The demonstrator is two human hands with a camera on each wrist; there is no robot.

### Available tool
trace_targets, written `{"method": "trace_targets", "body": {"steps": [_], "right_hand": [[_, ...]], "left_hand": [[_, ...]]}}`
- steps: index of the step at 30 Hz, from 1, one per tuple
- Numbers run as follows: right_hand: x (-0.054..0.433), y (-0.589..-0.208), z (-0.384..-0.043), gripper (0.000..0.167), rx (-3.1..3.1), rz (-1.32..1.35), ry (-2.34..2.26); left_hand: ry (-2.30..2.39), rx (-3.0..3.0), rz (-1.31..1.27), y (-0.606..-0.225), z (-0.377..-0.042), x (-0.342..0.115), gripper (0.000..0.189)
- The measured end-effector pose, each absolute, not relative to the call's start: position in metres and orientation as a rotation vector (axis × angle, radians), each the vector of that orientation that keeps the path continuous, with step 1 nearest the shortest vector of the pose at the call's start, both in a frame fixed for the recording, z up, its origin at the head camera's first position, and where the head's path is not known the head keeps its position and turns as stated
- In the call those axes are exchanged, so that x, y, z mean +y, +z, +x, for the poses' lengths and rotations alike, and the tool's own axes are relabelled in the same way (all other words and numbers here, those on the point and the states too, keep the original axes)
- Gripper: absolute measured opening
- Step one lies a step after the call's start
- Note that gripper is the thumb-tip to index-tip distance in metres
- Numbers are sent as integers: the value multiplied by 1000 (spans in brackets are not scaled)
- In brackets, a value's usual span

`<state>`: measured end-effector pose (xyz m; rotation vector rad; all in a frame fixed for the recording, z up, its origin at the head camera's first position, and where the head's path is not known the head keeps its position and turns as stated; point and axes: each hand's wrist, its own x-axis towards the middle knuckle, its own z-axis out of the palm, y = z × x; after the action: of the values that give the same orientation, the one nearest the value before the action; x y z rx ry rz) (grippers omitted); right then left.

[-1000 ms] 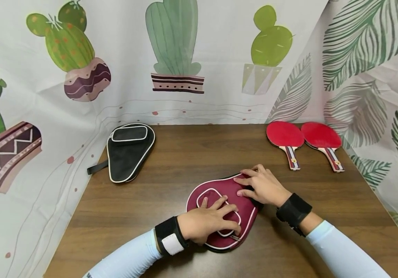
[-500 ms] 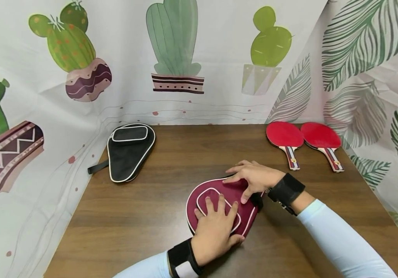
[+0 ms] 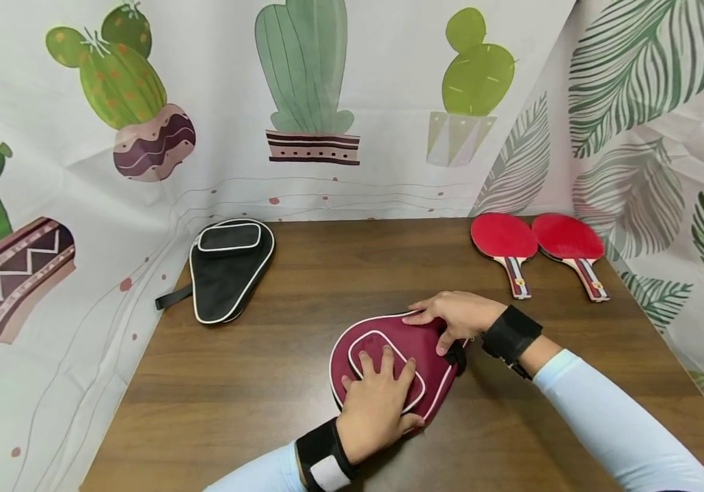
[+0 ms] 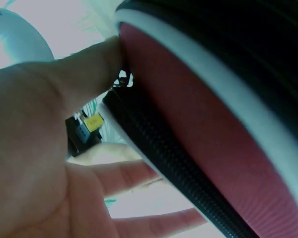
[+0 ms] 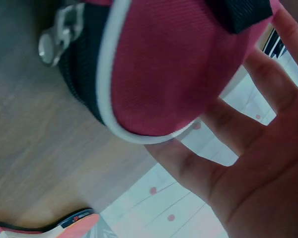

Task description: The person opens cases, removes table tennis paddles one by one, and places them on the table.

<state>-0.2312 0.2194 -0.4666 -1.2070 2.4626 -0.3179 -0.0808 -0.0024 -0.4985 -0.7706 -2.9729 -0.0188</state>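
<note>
A maroon table tennis bat case (image 3: 416, 345) with white piping lies on the table, pocket side up. My left hand (image 3: 374, 404) rests on its pocket, fingers spread, the thumb near the front edge. The left wrist view shows that thumb touching the case's maroon side (image 4: 203, 109), close to the pocket's black zip (image 4: 164, 148). My right hand (image 3: 464, 320) lies over the narrower right end, fingertips at the far edge and thumb on top by a black strap (image 3: 456, 355). A silver zip pull (image 5: 50, 45) hangs at that end in the right wrist view.
At the back left lies a black bat case (image 3: 229, 280) with white piping and a wrist loop. Two red table tennis bats (image 3: 504, 236) lie side by side at the back right, handles toward me. A cactus-print cloth (image 3: 389, 89) hangs behind the wooden table (image 3: 235, 383).
My left hand has turned so its fingers point away from me, and has slid toward the case's front edge. My right hand moved left over the case, then back slightly right.
</note>
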Motion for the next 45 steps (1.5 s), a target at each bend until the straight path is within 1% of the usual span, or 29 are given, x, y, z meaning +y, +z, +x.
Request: {"method": "trace_targets", "body": {"steps": [5,10,15,18,24,28,34,38,41,45], "right_hand": [[226,-471,-225,79,2505,-1183,-354],[230,-473,-211,77,2594,-1111,-372],[229,-477,-198,76,2704,-1111,-365],[229,-480,-189,76,2770,-1053,-374],[227,-490,-167,77,2935,-935,-356],[224,-496,-156,76,3034,-884,-342],[223,-495,-154,75,3037,-867,-310],[223,-485,-159,68,2958,-890,-298],[221,-472,-170,62,2937,-940,-280],[209,-450,-196,58,2950,-1105,-196]], "left_hand": [[-101,-3049,-869,-497,-98,-16,86],[-149,-3052,-1050,-495,-118,-34,83],[-245,-3031,-1212,-492,-139,-51,81],[-313,-3016,-1314,-491,-156,-60,80],[-415,-2969,-1525,-491,-191,-68,83],[-437,-2927,-1632,-491,-204,-69,85],[-440,-2975,-1591,-491,-203,-68,84],[-374,-2987,-1524,-495,-193,-63,76],[-237,-2931,-1458,-496,-180,-53,68],[-54,-2760,-1351,-493,-158,-28,66]]}}
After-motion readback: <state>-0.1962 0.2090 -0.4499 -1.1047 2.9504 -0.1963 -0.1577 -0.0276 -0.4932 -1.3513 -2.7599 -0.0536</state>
